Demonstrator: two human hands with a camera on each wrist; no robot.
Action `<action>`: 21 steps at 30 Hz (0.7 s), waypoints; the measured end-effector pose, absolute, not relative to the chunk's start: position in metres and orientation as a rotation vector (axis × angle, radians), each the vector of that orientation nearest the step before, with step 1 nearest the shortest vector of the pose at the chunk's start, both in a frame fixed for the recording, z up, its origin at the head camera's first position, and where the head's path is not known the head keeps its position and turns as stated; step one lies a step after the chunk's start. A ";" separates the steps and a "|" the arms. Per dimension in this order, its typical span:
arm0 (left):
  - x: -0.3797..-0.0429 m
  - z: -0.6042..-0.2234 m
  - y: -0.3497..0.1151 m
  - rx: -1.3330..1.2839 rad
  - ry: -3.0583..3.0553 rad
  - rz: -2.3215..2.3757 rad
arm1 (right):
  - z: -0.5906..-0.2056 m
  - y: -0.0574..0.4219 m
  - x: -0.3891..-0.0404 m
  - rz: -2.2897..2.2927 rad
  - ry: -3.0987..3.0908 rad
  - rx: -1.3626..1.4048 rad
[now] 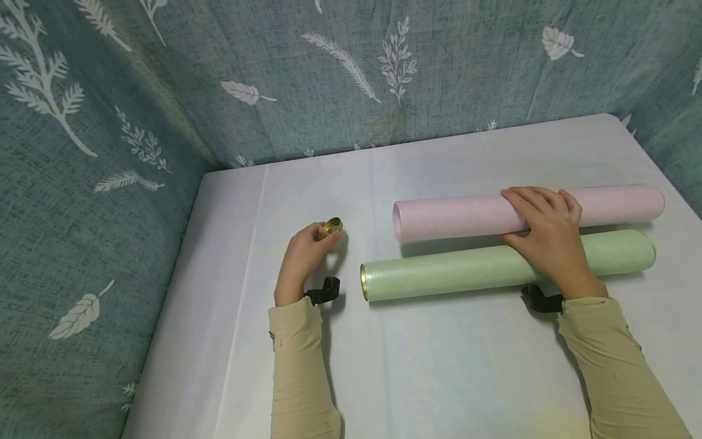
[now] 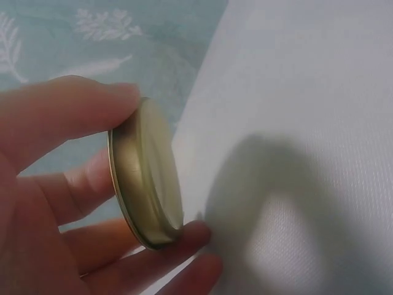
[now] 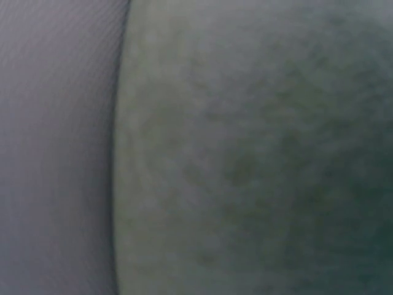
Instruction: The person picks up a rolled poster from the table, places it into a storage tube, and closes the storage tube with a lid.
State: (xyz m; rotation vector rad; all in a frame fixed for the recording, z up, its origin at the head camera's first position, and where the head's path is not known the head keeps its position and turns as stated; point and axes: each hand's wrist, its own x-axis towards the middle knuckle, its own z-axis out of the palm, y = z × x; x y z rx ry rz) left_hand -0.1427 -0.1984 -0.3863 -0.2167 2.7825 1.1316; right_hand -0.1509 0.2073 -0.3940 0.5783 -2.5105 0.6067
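My left hand (image 1: pixel 304 253) pinches a small round gold metal lid (image 1: pixel 333 225) over the table, left of two long tubes. Up close in the left wrist view, thumb and fingers hold the lid (image 2: pixel 130 181) by its edge, tilted on its side. The right hand (image 1: pixel 548 235) grips the pink tube (image 1: pixel 455 218) near its middle, thumb on the near side and fingers over the top. Its left end looks open and hollow. Parallel and nearer lies the green tube (image 1: pixel 444 274), a gold rim at its left end; it fills most of the right wrist view, blurred.
The white-covered table (image 1: pixel 450 366) extends beneath both arms. A teal leaf-print curtain (image 1: pixel 307 116) hangs along its back and left sides. Each wrist wears a black strap mount (image 1: pixel 323 292).
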 end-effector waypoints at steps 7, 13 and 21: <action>-0.142 -0.385 -0.197 -0.197 2.792 1.121 | -0.394 0.208 -0.151 0.609 -2.497 0.588; -0.143 -0.385 -0.196 -0.197 2.774 1.188 | -0.394 0.207 -0.151 0.609 -2.493 0.591; -0.144 -0.385 -0.196 -0.163 2.832 1.135 | -0.395 0.208 -0.151 0.609 -2.491 0.593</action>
